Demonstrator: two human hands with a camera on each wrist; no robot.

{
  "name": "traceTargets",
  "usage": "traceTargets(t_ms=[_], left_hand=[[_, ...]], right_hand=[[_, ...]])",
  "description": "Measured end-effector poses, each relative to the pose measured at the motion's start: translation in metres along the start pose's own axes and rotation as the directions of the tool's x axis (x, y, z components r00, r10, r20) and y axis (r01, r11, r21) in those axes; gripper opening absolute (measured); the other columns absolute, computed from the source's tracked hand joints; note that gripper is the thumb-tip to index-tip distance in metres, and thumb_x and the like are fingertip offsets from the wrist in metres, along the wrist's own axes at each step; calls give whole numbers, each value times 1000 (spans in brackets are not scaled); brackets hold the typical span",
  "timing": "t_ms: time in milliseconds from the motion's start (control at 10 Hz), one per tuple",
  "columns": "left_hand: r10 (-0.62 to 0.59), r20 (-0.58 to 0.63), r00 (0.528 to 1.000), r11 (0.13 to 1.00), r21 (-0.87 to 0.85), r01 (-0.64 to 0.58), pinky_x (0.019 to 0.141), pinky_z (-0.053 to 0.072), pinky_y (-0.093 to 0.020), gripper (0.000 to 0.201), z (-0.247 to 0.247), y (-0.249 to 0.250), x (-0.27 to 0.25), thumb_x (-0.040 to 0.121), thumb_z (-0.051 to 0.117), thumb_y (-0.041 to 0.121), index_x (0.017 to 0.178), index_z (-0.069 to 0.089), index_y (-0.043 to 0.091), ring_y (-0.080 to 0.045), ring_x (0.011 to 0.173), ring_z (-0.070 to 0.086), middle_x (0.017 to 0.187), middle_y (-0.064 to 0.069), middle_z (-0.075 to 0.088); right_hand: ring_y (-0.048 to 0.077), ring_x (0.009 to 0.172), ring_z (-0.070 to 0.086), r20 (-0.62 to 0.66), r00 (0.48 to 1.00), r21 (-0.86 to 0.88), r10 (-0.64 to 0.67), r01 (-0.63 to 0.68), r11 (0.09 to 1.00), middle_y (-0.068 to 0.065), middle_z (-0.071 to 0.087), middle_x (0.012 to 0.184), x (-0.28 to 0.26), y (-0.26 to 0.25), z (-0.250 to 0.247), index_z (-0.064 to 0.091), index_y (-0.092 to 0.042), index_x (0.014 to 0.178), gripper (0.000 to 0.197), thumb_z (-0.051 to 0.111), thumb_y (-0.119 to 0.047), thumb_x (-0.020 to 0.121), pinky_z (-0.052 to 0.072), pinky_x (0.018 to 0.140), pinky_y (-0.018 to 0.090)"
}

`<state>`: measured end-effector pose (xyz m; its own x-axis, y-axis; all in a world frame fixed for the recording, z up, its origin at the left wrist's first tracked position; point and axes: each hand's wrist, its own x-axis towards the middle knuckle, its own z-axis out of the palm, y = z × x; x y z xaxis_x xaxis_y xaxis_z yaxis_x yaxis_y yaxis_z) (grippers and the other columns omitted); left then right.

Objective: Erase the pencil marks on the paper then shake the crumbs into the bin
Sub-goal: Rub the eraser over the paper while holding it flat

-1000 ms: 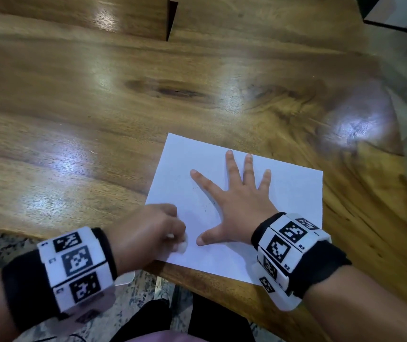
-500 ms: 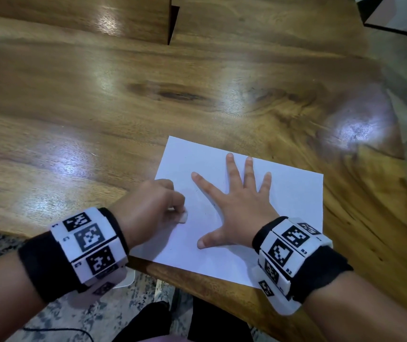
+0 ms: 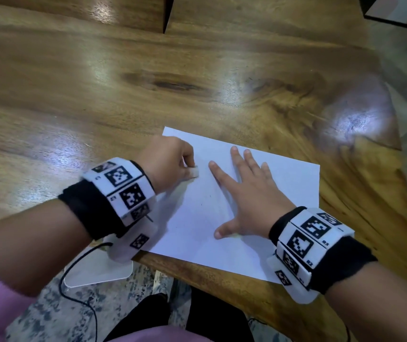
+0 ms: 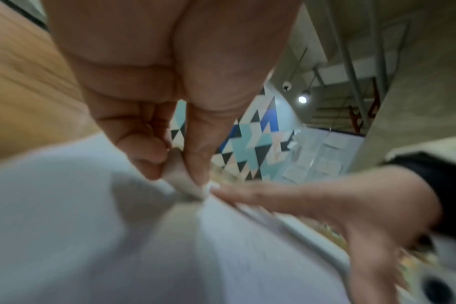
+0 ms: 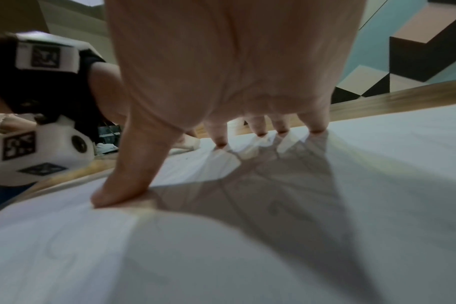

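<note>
A white sheet of paper (image 3: 283, 183) lies on the wooden table (image 3: 98, 82) near its front edge. My left hand (image 3: 170, 161) pinches a small white eraser (image 3: 194, 172) and holds its tip against the paper's upper left part. In the left wrist view the eraser (image 4: 181, 181) sits between thumb and fingers, touching the paper (image 4: 52, 226). My right hand (image 3: 249, 196) lies flat on the sheet with its fingers spread, pressing it down; the right wrist view shows the fingertips (image 5: 281, 131) and thumb on the paper (image 5: 378, 185). Faint pencil marks show on the sheet. No bin is in view.
The table's front edge (image 3: 222, 287) runs just under the paper, which overhangs it slightly. A white flat stand (image 3: 98, 270) with a black cable lies on the patterned floor below my left wrist. A dark gap (image 3: 166, 16) splits the far table boards.
My left hand has carried the eraser up the paper, from near the front left corner toward the far left part. The right hand has stayed flat on the sheet.
</note>
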<state>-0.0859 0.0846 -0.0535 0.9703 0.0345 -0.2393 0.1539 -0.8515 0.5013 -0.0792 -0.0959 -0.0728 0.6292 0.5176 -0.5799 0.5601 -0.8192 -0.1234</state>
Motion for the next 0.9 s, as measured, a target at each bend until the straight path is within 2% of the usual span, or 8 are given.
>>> traceTargets(t_ms=[100,200,300,400,600,700,800,900], left_hand=[[54,9,999,999,2,-54,53,27,-25,16,14,-2,-20,77,67,27,77,68,12,-18,68,52,66,2,54],[145,238,960,989,-28,-143,54,34,-19,14,22,-5,-46,76,69,26,69,67,14,-11,62,55,60,9,53],[153,191,970,987,12,-159,60,34,-22,11,14,-2,-25,75,70,26,79,71,16,-18,74,59,75,-1,65],[68,49,996,998,8,-69,56,33,-25,15,5,1,5,75,71,23,83,70,11,-19,73,54,69,-1,59],[246,267,932,969,-78,-234,54,27,-9,10,31,-6,-59,77,68,21,68,66,16,-12,64,46,60,11,40],[183,147,972,983,-9,-184,58,29,-24,11,24,-5,-34,77,68,24,78,69,13,-18,73,50,66,6,45],[120,21,993,993,14,-120,60,32,-25,14,20,-7,-15,77,68,27,79,69,13,-18,72,47,72,0,51],[218,163,962,976,-51,-213,53,28,-11,13,33,-9,-54,79,65,26,69,66,17,-15,69,48,66,7,44]], right_hand=[[30,138,-34,-4,1000,-9,1,-1,1000,9,-38,149,0,1,0,-21,-38,145,130,70,-71,59,-9,115,53],[31,138,-32,-9,1000,-17,-2,1,1000,10,-37,150,-1,0,0,-20,-37,146,130,71,-71,59,-8,115,53],[31,139,-32,-13,1000,-16,-3,3,1000,10,-37,150,0,0,1,-20,-37,145,130,71,-70,59,-8,115,53],[31,139,-32,-16,1000,-10,1,-2,1000,9,-37,150,-1,0,1,-20,-38,145,130,71,-70,59,-8,116,53],[31,138,-33,-6,1000,-7,-2,2,1000,10,-38,149,-1,0,0,-20,-37,146,129,70,-71,59,-9,115,53],[31,138,-33,-10,1000,-8,-5,5,1000,11,-37,150,-1,-1,-1,-20,-37,146,129,70,-70,60,-9,115,53],[31,138,-33,-4,1000,-5,-5,5,1000,10,-37,150,-2,-1,-1,-20,-37,146,129,70,-70,60,-9,115,53],[31,138,-34,-1,1000,-1,-6,6,1000,10,-38,149,-2,0,-1,-19,-37,146,129,71,-70,60,-9,115,53]])
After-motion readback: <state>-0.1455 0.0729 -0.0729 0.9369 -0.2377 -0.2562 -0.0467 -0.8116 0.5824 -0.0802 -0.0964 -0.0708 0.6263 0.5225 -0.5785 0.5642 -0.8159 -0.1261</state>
